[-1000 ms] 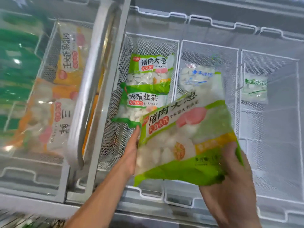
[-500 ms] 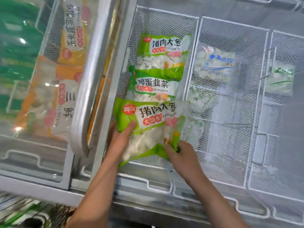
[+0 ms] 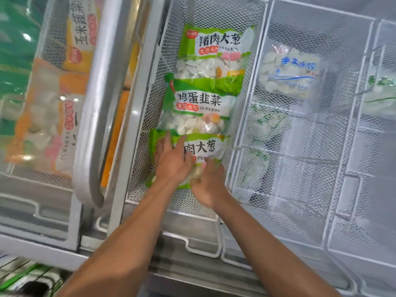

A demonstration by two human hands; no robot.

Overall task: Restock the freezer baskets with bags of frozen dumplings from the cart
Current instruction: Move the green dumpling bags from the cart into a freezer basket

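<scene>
A green and white bag of frozen dumplings (image 3: 205, 147) lies at the near end of a white wire freezer basket (image 3: 150, 116). My left hand (image 3: 170, 159) lies flat on the bag's left half with fingers spread. My right hand (image 3: 209, 185) presses on its lower right corner, fingers on the bag. Two more green dumpling bags lie in the same basket beyond it: one in the middle (image 3: 199, 110) and one at the far end (image 3: 216, 52). The near bag overlaps the middle one.
The neighbouring basket (image 3: 267, 61) to the right holds a clear bag with blue lettering (image 3: 291, 71); another pale bag (image 3: 381, 93) lies further right. A slid-open glass lid with a metal handle (image 3: 100, 99) covers orange bags on the left. The cart (image 3: 25, 281) shows at the bottom left.
The bag went from held up above the freezer to lying in the near end of the basket. Both hands moved down and forward with it and now rest on top.
</scene>
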